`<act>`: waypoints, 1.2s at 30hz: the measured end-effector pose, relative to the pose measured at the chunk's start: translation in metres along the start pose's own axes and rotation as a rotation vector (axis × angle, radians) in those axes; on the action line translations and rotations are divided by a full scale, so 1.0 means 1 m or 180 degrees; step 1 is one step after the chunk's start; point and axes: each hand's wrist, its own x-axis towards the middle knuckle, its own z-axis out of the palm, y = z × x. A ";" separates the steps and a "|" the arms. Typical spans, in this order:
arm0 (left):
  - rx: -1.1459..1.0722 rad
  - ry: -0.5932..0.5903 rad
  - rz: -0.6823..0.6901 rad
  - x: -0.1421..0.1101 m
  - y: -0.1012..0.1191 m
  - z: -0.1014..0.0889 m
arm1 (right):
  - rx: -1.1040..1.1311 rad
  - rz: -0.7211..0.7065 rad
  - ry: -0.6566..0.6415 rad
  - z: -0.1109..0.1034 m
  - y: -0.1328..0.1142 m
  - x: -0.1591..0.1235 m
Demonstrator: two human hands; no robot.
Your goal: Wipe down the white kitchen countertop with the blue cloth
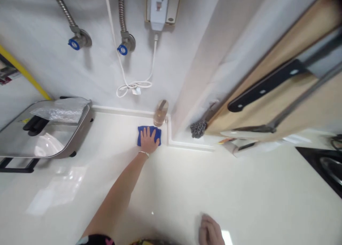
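Observation:
A folded blue cloth lies on the white countertop near the back wall. My left hand presses down on it, palm down with fingers spread, and covers its middle. Just behind the cloth, in the corner by the wall, stands a small translucent brownish container; my fingers are apart from it. At the bottom edge, my right hand rests on the countertop with its fingers curled in. No object shows in it, and its lower part is cut off by the frame.
An electric pan with a glass lid stands at left, a plastic bag on top. Knives hang against a wooden board at right, beside a steel scrubber. A white cord and two valves are on the wall.

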 end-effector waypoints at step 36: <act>-0.0253 -0.0844 0.1365 -0.242 0.228 0.008 | 0.1340 0.0462 0.0589 -0.049 0.015 0.029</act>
